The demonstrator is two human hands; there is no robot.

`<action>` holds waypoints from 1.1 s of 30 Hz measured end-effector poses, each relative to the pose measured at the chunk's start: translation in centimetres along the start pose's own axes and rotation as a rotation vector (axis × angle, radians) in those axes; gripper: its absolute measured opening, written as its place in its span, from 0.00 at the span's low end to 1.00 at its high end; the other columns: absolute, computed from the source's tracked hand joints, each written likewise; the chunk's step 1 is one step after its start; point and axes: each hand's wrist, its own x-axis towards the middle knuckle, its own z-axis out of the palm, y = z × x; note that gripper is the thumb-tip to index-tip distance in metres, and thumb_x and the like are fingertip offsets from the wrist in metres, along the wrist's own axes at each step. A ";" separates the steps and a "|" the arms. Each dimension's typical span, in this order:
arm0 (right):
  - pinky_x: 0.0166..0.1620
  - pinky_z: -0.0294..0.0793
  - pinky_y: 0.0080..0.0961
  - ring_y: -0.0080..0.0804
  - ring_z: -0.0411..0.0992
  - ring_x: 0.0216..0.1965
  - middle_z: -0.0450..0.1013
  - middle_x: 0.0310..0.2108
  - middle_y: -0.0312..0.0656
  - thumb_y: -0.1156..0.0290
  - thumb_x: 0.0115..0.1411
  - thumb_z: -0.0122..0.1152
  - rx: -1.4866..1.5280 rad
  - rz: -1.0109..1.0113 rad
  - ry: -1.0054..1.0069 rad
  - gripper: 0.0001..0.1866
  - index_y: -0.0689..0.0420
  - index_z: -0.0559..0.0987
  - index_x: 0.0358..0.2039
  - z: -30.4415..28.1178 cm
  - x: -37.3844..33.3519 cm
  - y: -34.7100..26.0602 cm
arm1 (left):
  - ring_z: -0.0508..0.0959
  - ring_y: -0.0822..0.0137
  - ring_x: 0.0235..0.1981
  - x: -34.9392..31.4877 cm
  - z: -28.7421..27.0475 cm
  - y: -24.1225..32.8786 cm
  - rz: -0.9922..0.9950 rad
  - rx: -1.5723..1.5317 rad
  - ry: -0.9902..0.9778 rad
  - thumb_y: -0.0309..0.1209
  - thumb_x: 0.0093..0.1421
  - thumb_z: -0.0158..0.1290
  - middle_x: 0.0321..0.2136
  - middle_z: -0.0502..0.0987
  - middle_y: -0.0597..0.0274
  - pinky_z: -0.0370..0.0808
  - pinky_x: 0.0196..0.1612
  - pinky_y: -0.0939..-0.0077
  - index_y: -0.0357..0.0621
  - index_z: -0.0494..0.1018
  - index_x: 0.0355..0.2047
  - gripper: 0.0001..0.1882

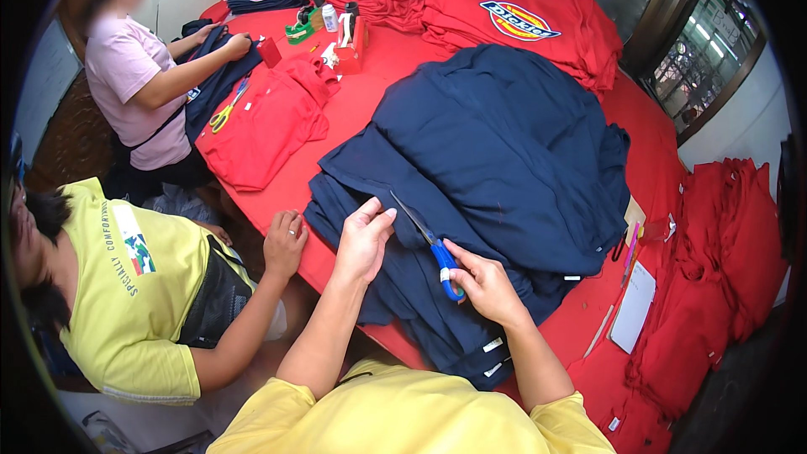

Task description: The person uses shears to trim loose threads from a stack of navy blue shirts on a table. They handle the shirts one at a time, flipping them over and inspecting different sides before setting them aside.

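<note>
Bright, even indoor light, apparently from overhead; strip fixtures visible behind the glazed doors (702, 59) at upper right. Colours saturated, red tabletop (387, 63) well exposed, no blown highlights. Soft short shadows only, under the navy shirt stack (496, 160) and beneath the hands. Mild sheen on the scissors (429, 244) blade. Centre sharp, fabric folds crisp. Strong fisheye: tabletop edge bowed, doors curved, black vignette around the whole rim. Softer and darker toward the corners. Face at upper left blurred out.
</note>
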 end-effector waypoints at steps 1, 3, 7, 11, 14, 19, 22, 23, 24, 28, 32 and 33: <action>0.32 0.73 0.22 0.24 0.71 0.27 0.74 0.32 0.44 0.71 0.60 0.57 -0.067 -0.101 0.027 0.26 0.61 0.67 0.59 0.1 0.1 0.2 | 0.73 0.76 0.37 0.0 -0.1 0.2 -0.012 0.041 -0.020 0.19 0.58 0.51 0.36 0.74 0.66 0.70 0.40 0.81 0.41 0.69 0.48 0.17; 0.35 0.72 0.22 0.25 0.72 0.30 0.74 0.33 0.44 0.70 0.59 0.58 -0.201 -0.303 0.083 0.27 0.61 0.67 0.59 0.2 0.3 0.6 | 0.73 0.76 0.37 -0.4 0.2 0.8 -0.038 0.124 -0.062 0.20 0.58 0.52 0.36 0.74 0.66 0.70 0.40 0.80 0.42 0.68 0.50 0.18; 0.43 0.71 0.25 0.31 0.72 0.34 0.73 0.35 0.45 0.66 0.57 0.61 -0.105 -0.248 0.079 0.30 0.62 0.67 0.58 0.1 0.7 0.8 | 0.73 0.76 0.37 -0.8 0.8 1.5 -0.082 0.146 -0.074 0.20 0.58 0.52 0.37 0.74 0.66 0.70 0.40 0.81 0.42 0.67 0.52 0.21; 0.44 0.71 0.25 0.30 0.72 0.34 0.73 0.37 0.46 0.66 0.58 0.61 -0.094 -0.279 0.080 0.30 0.63 0.66 0.58 0.2 0.9 1.0 | 0.73 0.76 0.36 -0.8 1.7 1.6 -0.078 0.133 -0.066 0.20 0.58 0.52 0.35 0.73 0.67 0.70 0.39 0.81 0.42 0.65 0.55 0.23; 0.37 0.73 0.22 0.25 0.71 0.30 0.74 0.36 0.43 0.66 0.59 0.60 0.001 -0.191 0.050 0.29 0.62 0.66 0.59 0.3 1.1 1.0 | 0.73 0.76 0.36 -0.9 1.5 1.4 -0.085 0.145 -0.079 0.20 0.58 0.52 0.36 0.73 0.67 0.70 0.39 0.80 0.42 0.64 0.55 0.24; 0.26 0.72 0.16 0.16 0.69 0.25 0.74 0.31 0.36 0.72 0.63 0.53 0.395 -0.017 -0.077 0.24 0.60 0.66 0.60 -0.1 1.4 2.1 | 0.74 0.73 0.39 -0.2 0.2 0.4 -0.093 0.138 -0.066 0.20 0.58 0.52 0.39 0.74 0.66 0.71 0.43 0.78 0.41 0.66 0.54 0.22; 0.25 0.73 0.16 0.16 0.68 0.24 0.73 0.30 0.36 0.72 0.63 0.51 0.372 0.014 -0.066 0.24 0.60 0.66 0.60 0.2 1.4 2.1 | 0.74 0.73 0.40 0.8 0.4 0.5 -0.047 0.001 0.006 0.21 0.59 0.51 0.39 0.75 0.66 0.71 0.44 0.76 0.37 0.70 0.49 0.16; 0.26 0.73 0.17 0.17 0.68 0.24 0.73 0.30 0.36 0.72 0.63 0.52 0.345 0.023 -0.056 0.24 0.61 0.66 0.60 0.3 1.4 2.2 | 0.74 0.73 0.40 1.0 0.2 0.5 -0.027 0.019 -0.009 0.21 0.59 0.51 0.39 0.75 0.65 0.71 0.44 0.76 0.37 0.70 0.48 0.15; 0.27 0.73 0.17 0.17 0.69 0.24 0.74 0.30 0.37 0.70 0.61 0.56 0.228 -0.013 -0.003 0.25 0.62 0.67 0.59 0.5 1.4 2.2 | 0.74 0.73 0.40 1.2 0.0 0.6 -0.008 0.038 -0.026 0.21 0.59 0.50 0.40 0.75 0.65 0.71 0.44 0.76 0.36 0.71 0.47 0.14; 0.29 0.73 0.18 0.18 0.68 0.23 0.75 0.30 0.39 0.67 0.58 0.61 -0.032 -0.352 0.133 0.28 0.60 0.68 0.58 1.3 2.8 2.4 | 0.74 0.72 0.42 1.8 -0.9 1.4 -0.026 0.168 -0.110 0.22 0.59 0.51 0.42 0.75 0.63 0.70 0.46 0.77 0.38 0.69 0.50 0.18; 0.26 0.73 0.18 0.18 0.68 0.22 0.75 0.30 0.39 0.71 0.60 0.57 0.136 -0.113 0.027 0.25 0.59 0.68 0.58 0.8 3.5 1.6 | 0.74 0.71 0.45 1.7 -1.0 1.8 -0.062 0.206 -0.104 0.21 0.58 0.51 0.43 0.75 0.62 0.69 0.48 0.76 0.40 0.68 0.52 0.20; 0.25 0.73 0.18 0.18 0.68 0.22 0.75 0.30 0.39 0.72 0.60 0.56 0.201 -0.050 -0.003 0.24 0.59 0.68 0.58 0.7 3.7 1.7 | 0.74 0.71 0.43 1.8 -0.8 1.8 -0.042 0.166 -0.084 0.21 0.59 0.51 0.42 0.75 0.63 0.70 0.48 0.75 0.39 0.68 0.51 0.18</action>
